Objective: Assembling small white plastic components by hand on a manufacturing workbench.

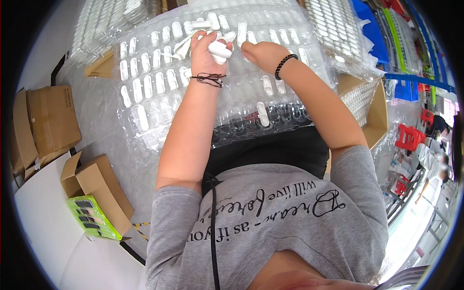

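Note:
A clear plastic blister tray (232,104) with rows of oblong pockets lies in front of me, many of them filled with white capsule-shaped plastic pieces (146,63). My left hand (205,54), palm up over the tray's middle, is closed around a few of these white pieces (220,50). Beside its fingers lies a loose heap of more white pieces (183,47), some of them thin and strip-like. To the right, my right hand (267,56) is low over the tray with its fingers curled together, next to a white piece (251,37). Its fingertips are partly hidden, and what they pinch cannot be made out.
Stacked filled trays (108,26) stand at the far left, another stack (336,29) at the far right. An open cardboard box (104,188) and a larger carton (53,123) are on the left. Blue bins (369,29) and red stools (408,135) are farther right, with people beyond.

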`<state>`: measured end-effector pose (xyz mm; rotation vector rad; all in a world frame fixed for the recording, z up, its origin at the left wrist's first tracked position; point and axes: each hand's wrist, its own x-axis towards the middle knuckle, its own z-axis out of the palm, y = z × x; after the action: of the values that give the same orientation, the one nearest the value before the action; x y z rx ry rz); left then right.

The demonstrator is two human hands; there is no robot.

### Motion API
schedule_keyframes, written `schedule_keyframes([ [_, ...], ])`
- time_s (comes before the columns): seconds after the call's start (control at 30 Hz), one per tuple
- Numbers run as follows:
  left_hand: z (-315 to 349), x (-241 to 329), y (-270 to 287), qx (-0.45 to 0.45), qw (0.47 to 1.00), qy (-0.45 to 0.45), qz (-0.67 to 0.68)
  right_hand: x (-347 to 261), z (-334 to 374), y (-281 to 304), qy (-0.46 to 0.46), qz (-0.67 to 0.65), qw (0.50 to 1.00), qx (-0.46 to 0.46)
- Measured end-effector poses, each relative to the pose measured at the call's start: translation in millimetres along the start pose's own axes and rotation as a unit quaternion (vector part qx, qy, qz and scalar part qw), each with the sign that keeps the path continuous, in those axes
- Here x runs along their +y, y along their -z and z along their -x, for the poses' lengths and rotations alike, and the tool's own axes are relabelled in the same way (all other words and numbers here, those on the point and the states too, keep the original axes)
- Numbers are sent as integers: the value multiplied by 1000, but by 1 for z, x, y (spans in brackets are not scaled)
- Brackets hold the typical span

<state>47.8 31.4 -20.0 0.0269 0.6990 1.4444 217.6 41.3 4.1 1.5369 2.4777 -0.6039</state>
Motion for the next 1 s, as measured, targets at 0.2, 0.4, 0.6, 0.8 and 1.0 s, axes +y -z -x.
schedule_keyframes([
  [0.2,1,-2,-1,-3,1000,-1,16,27,-2,-20,30,-82,996,4],
  [0.4,-5,-2,8,-34,999,-5,25,30,-18,-12,38,-177,953,243],
  [0.6,-3,-7,0,-24,999,-13,-33,25,-62,-18,-110,-309,900,286],
  [0.8,-8,-13,4,-46,986,-12,-162,20,-58,-17,-136,-308,883,327],
  [1.0,5,-14,-5,-159,923,17,-349,8,-6,0,-65,-736,647,191],
])
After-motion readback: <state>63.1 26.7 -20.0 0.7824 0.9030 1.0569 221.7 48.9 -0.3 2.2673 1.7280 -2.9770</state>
